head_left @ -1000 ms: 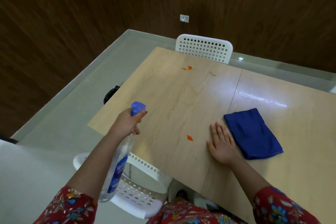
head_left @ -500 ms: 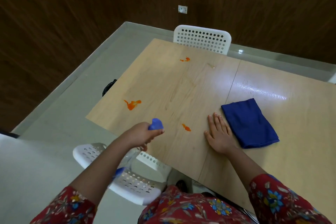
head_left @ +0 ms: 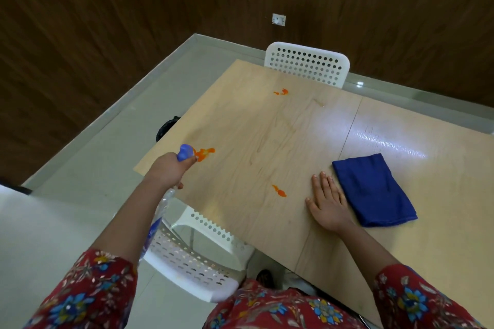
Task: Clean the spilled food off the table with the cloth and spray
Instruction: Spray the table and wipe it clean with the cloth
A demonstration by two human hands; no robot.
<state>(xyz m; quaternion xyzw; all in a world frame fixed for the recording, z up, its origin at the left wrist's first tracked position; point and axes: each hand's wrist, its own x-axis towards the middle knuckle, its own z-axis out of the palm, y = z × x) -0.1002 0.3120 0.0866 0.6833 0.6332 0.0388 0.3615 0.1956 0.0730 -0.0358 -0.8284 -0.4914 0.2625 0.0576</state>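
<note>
My left hand (head_left: 167, 171) grips a clear spray bottle (head_left: 160, 211) with a blue nozzle (head_left: 185, 152), which points at an orange food smear (head_left: 204, 153) near the table's left edge. A second orange spot (head_left: 279, 191) lies just left of my right hand (head_left: 327, 201), which rests flat and open on the light wooden table (head_left: 267, 141). A third orange spot (head_left: 282, 92) sits far off near the back edge. The folded blue cloth (head_left: 373, 189) lies on the table, touching the right side of my right hand.
A white perforated chair (head_left: 307, 64) stands at the table's far side, and another white chair (head_left: 195, 254) is below the near edge beside my left arm. A dark object (head_left: 165, 128) sits on the floor left of the table. Dark wood walls enclose the corner.
My left hand has carried the spray bottle forward and left, so the nozzle now sits at the left orange smear. My right hand and the cloth have stayed put.
</note>
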